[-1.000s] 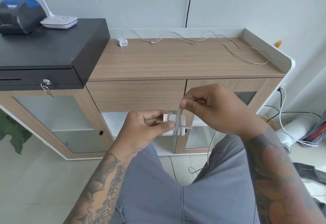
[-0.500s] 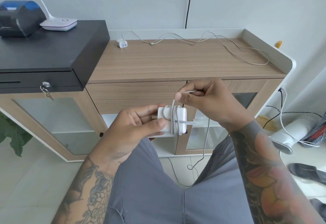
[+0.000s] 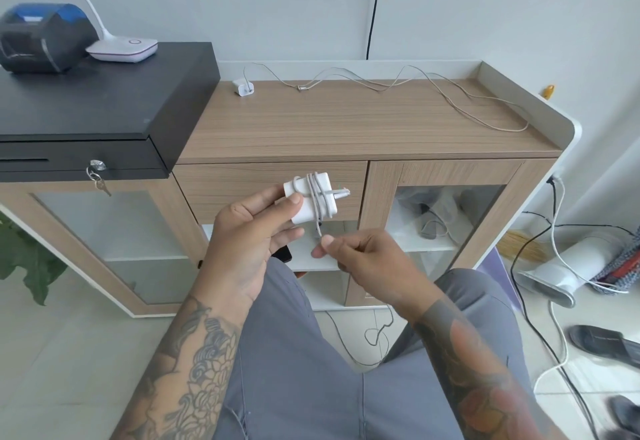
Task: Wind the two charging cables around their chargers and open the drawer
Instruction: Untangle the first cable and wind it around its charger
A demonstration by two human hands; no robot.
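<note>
My left hand (image 3: pixel 249 245) holds a white charger (image 3: pixel 329 202) in front of the wooden cabinet's shut drawer (image 3: pixel 242 185). A grey-white cable (image 3: pixel 314 193) is wrapped a few turns around it. My right hand (image 3: pixel 363 254) sits just below the charger and pinches the cable's free part, which hangs down between my knees to a loose loop (image 3: pixel 375 335) near the floor. A second small white charger (image 3: pixel 243 87) lies at the back of the cabinet top, its long thin cable (image 3: pixel 450 100) sprawled unwound toward the right.
A black cash drawer (image 3: pixel 104 107) with keys stands on the left of the cabinet, carrying a printer (image 3: pixel 45 37) and a lamp base (image 3: pixel 121 48). Glass doors flank the open shelf. White device (image 3: pixel 568 266), cords and sandals lie on the floor at right.
My right hand has moved from above the charger down to below it, carrying the cable around. My left hand lifted and turned the charger, which now shows more turns.
</note>
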